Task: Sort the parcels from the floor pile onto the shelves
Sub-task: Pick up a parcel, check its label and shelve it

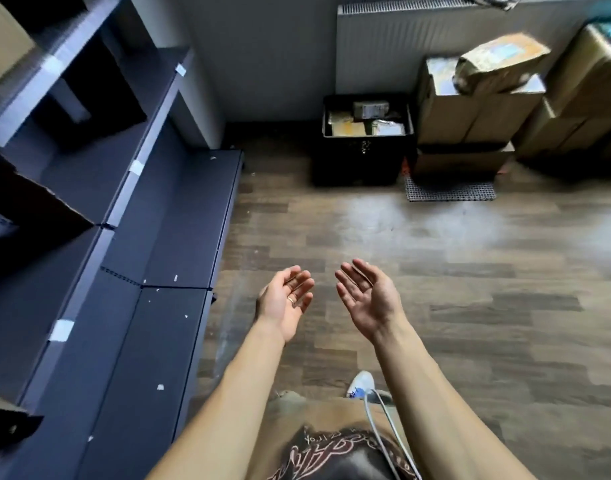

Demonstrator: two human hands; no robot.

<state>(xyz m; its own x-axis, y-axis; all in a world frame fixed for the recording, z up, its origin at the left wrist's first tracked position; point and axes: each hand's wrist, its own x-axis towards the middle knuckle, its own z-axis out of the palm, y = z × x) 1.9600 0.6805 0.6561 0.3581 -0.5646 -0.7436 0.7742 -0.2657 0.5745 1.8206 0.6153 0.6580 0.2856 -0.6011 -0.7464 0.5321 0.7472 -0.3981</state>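
Left hand (pixel 286 303) and right hand (pixel 366 296) are held out palms up, fingers loosely spread, gripping nothing, side by side above the wooden floor (pixel 470 289). Small parcels (pixel 370 121) lie in a black crate (pixel 363 164) at one o'clock, with stacked cardboard boxes (pixel 470 112) just beside it at two. Dark shelves (pixel 179 216) run from nine to eleven o'clock.

Both bare forearms are extended forward, side by side. The left hand (pixel 286 303) is held palm up, fingers loosely curved, nothing gripped; a ring (pixel 291 299) is seen on one finger. The right hand (pixel 366 296) is held palm up, fingers spread and relaxed, nothing held. The hands are kept near each other, not touching.
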